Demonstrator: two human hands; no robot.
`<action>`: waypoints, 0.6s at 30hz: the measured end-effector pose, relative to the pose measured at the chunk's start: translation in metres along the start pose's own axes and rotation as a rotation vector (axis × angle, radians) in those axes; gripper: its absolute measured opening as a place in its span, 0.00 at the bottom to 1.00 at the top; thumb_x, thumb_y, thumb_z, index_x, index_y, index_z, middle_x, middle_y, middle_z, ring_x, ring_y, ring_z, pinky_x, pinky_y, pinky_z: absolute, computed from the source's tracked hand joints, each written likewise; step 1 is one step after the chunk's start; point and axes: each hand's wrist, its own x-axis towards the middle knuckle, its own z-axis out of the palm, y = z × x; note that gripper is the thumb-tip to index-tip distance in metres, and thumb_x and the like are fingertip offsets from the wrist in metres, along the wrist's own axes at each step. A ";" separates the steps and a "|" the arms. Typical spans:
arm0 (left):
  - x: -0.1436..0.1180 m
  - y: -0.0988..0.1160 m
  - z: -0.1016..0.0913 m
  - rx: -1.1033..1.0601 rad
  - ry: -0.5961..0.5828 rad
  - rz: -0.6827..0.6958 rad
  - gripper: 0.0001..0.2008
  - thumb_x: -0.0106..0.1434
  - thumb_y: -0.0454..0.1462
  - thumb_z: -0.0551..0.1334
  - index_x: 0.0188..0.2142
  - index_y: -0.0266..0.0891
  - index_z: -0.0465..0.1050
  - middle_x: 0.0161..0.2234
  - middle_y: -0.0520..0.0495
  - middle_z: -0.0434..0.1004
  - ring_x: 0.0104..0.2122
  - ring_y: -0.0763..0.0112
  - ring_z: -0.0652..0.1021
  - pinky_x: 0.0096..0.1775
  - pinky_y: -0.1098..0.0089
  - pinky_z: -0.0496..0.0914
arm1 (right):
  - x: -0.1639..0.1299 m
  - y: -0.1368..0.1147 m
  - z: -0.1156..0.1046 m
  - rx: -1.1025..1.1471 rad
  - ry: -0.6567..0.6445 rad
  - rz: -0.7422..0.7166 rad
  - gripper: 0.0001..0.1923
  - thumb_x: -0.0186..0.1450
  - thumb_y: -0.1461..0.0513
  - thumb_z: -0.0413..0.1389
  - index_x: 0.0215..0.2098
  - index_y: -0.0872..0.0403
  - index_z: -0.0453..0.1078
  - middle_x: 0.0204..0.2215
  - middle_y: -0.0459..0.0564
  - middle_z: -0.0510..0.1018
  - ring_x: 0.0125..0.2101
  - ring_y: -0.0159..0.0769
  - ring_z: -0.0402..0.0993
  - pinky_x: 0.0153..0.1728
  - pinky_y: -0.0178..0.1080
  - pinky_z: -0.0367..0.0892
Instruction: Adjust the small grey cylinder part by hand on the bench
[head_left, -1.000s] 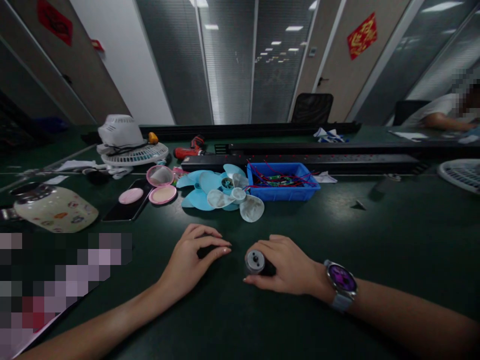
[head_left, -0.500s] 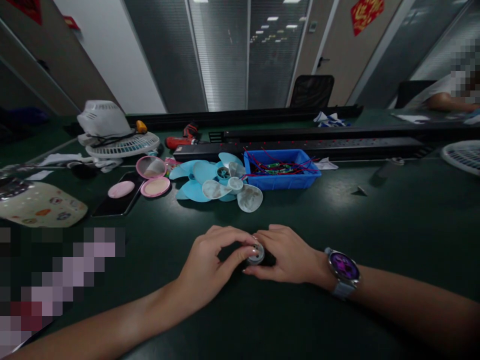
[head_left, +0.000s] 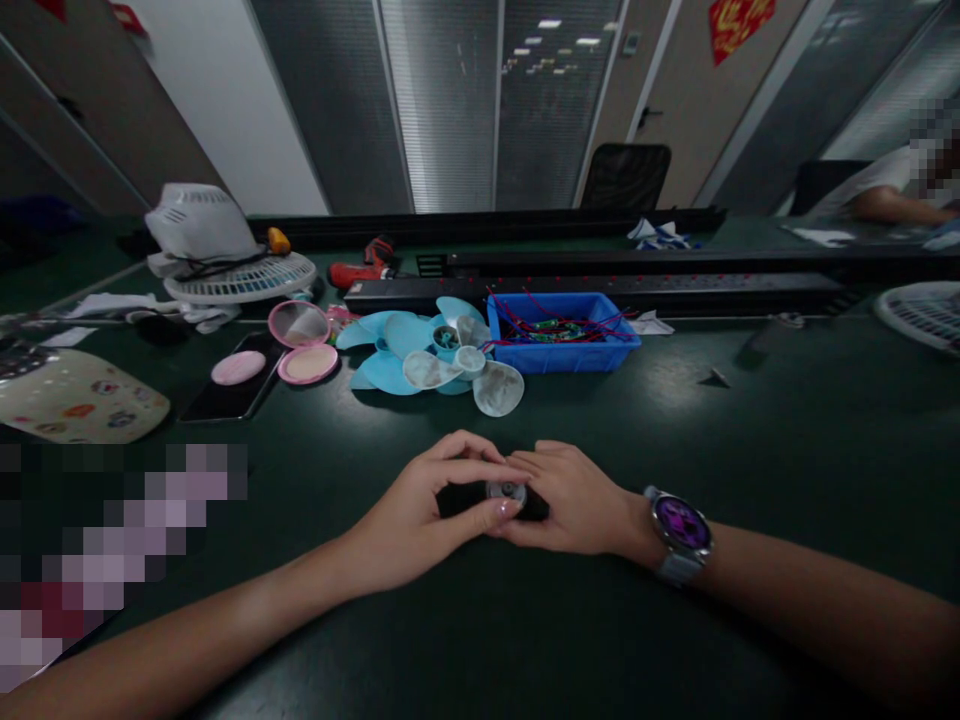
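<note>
Head view — both hands (head_left: pixel 495 495) curled round small motor (head_left: pixel 507 492).

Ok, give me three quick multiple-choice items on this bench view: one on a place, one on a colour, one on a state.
1. Where is the small silver-faced motor?
A. in the tray
B. between both hands
C. on the phone

2. What colour is the plastic parts tray?
A. blue
B. yellow
C. white

3. How is the round pink compact?
A. shut
B. stacked
C. open

Answers:
1 B: the left hand and right hand close on it from both sides.
2 A: its walls are blue.
3 C: lid and base lie spread apart.
</note>
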 end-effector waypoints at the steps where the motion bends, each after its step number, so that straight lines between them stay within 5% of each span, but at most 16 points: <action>1: 0.001 0.000 0.000 -0.010 0.003 -0.007 0.13 0.65 0.35 0.63 0.48 0.47 0.77 0.45 0.47 0.72 0.47 0.65 0.74 0.49 0.64 0.71 | 0.000 0.000 0.000 0.000 -0.003 0.003 0.19 0.66 0.48 0.54 0.36 0.56 0.70 0.31 0.48 0.77 0.29 0.33 0.70 0.32 0.37 0.57; 18: 0.000 -0.005 -0.007 0.075 0.282 0.091 0.05 0.62 0.36 0.66 0.37 0.46 0.81 0.36 0.48 0.78 0.41 0.63 0.74 0.44 0.63 0.69 | 0.000 -0.002 -0.003 0.022 -0.024 0.053 0.21 0.65 0.45 0.54 0.37 0.56 0.70 0.30 0.48 0.77 0.27 0.34 0.69 0.32 0.37 0.58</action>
